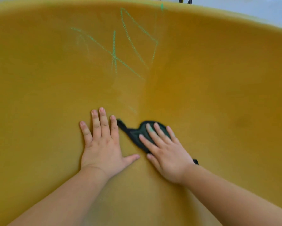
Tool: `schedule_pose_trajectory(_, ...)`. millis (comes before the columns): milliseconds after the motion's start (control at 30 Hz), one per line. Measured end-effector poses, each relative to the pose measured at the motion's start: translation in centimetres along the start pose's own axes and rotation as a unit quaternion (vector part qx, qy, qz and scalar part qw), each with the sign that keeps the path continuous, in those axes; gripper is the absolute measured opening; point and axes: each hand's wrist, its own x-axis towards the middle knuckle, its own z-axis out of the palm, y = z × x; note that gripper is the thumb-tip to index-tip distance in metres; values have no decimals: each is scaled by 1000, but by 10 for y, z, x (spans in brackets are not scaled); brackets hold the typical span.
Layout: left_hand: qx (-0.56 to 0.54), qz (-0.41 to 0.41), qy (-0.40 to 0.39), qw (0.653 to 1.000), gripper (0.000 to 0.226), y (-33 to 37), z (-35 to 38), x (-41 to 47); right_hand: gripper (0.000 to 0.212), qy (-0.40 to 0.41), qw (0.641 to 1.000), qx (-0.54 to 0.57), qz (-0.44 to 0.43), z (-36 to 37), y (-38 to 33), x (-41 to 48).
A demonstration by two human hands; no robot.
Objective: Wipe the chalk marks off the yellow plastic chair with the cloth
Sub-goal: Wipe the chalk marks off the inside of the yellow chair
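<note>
The yellow plastic chair point(218, 82) fills nearly the whole frame, its rim curving along the top edge, with broad bare plastic at the left and right. Green chalk marks point(114, 53), crossed strokes and a narrow loop, sit in the upper centre, well apart from the hands. At lower centre the left hand point(102, 149) lies flat with fingers point(102, 121) spread wide, just beside the right hand point(168, 159), whose straight fingers point(160, 132) press the dark cloth point(133, 133) onto the seat.
</note>
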Motion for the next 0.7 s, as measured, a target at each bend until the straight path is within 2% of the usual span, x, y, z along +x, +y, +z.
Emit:
schedule_pose_trajectory(67, 5, 0, 1, 1000, 142, -1, 0, 1, 58, -38, 998, -3, -48, 3, 10, -36)
schedule_pose_trajectory(133, 7, 3, 2, 1000, 143, -1, 1, 2, 58, -45, 997, -53, -35, 0, 45, -62)
schedule_pose_trajectory(233, 5, 4, 7, 1000, 142, -1, 1, 2, 66, -39, 982, -105, 152, -20, 124, -81)
schedule_pose_trajectory(300, 4, 2, 8, 1000, 143, 0, 1, 2, 71, -42, 961, -101, 254, -34, 145, -81)
schedule_pose_trajectory(367, 2, -1, 4, 1000, 143, 0, 0, 1, 72, -11, 948, -80, 307, -26, 128, -68)
schedule_pose_trajectory(467, -11, 7, -2, 1000, 137, -5, -3, -3, 78, 3, 928, 21, 371, -13, 67, -34)
schedule_pose_trajectory(567, -37, 43, -1, 998, 125, -18, -10, -13, 72, -14, 942, 95, 321, -8, 3, -12)
schedule_pose_trajectory(700, -22, 86, 16, 996, 104, -44, -18, -41, 65, -60, 973, 148, 166, -13, -70, -10)
